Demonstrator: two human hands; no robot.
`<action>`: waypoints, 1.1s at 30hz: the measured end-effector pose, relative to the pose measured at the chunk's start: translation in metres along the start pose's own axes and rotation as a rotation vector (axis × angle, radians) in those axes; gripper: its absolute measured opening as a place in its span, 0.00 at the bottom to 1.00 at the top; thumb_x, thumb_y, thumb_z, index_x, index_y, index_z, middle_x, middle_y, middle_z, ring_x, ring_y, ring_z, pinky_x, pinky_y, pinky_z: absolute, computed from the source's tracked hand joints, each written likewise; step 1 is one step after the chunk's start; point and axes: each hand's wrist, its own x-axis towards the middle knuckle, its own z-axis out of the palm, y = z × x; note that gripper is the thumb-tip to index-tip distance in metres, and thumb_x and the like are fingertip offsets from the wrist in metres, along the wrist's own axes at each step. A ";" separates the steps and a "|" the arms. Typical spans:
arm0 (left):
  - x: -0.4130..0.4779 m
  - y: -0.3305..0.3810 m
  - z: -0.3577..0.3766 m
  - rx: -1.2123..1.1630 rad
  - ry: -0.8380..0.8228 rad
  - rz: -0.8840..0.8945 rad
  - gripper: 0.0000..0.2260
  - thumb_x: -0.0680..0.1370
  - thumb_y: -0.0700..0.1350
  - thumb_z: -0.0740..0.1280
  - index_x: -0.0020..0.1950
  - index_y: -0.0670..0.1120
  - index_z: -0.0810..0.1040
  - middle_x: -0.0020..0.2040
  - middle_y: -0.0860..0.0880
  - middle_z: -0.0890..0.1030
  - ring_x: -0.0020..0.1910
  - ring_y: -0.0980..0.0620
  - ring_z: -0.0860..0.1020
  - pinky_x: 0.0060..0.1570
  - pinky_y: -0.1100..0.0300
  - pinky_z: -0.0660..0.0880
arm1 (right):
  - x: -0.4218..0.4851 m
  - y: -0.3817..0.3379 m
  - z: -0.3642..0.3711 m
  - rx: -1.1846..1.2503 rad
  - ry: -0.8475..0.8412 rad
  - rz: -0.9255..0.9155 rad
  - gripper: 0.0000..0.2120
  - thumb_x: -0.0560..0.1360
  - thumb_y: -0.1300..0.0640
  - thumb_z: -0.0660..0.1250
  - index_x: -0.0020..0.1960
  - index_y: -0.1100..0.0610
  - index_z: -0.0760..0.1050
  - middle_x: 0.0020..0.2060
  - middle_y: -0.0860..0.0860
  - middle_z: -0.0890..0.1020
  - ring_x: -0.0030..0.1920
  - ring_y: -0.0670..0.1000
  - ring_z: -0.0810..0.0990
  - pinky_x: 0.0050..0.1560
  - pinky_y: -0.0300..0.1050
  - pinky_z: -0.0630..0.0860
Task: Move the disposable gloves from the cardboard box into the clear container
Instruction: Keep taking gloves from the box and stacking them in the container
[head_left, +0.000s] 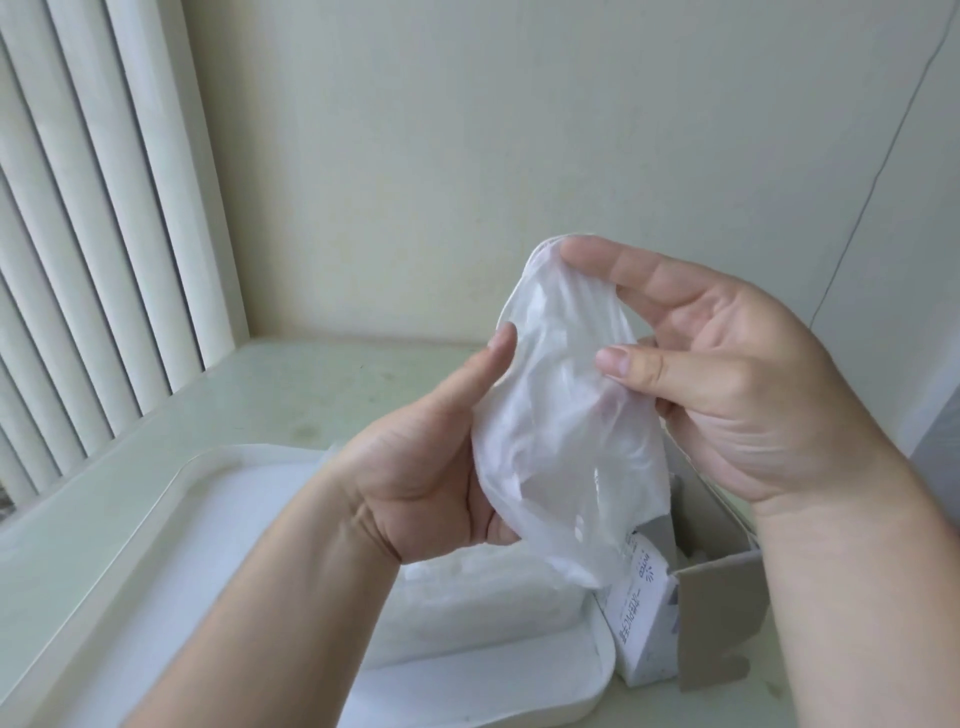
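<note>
Both my hands hold a bundle of translucent disposable gloves up in the air above the table. My left hand grips its lower left side, thumb up along the edge. My right hand pinches the top and right side with thumb and fingers. Below them stands the open cardboard box, white and grey with printed text, its flaps open. Left of the box lies the clear container with a white rim, and a stack of gloves rests inside it.
All of this sits on a pale green table in a corner. White vertical blinds hang on the left, and a plain wall rises behind. A thin cable runs down the wall at right.
</note>
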 end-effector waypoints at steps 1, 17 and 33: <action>0.001 -0.002 -0.001 0.024 -0.041 -0.004 0.38 0.69 0.73 0.62 0.69 0.49 0.77 0.64 0.44 0.78 0.65 0.40 0.73 0.69 0.38 0.62 | 0.000 -0.001 0.000 0.014 -0.015 -0.007 0.25 0.71 0.71 0.65 0.65 0.53 0.79 0.67 0.46 0.79 0.35 0.53 0.79 0.46 0.44 0.82; -0.003 0.007 0.006 -0.145 -0.150 0.269 0.25 0.79 0.47 0.64 0.74 0.38 0.68 0.62 0.39 0.77 0.63 0.40 0.74 0.69 0.46 0.67 | 0.002 0.008 -0.004 0.014 0.050 0.166 0.26 0.67 0.67 0.69 0.64 0.56 0.80 0.63 0.51 0.83 0.70 0.53 0.75 0.65 0.53 0.77; -0.008 0.016 -0.004 -0.021 0.325 0.266 0.18 0.81 0.47 0.59 0.63 0.40 0.81 0.60 0.39 0.83 0.56 0.42 0.83 0.56 0.48 0.80 | -0.007 -0.009 -0.014 -0.792 0.338 0.403 0.07 0.77 0.63 0.68 0.43 0.55 0.82 0.35 0.54 0.85 0.28 0.50 0.84 0.28 0.44 0.77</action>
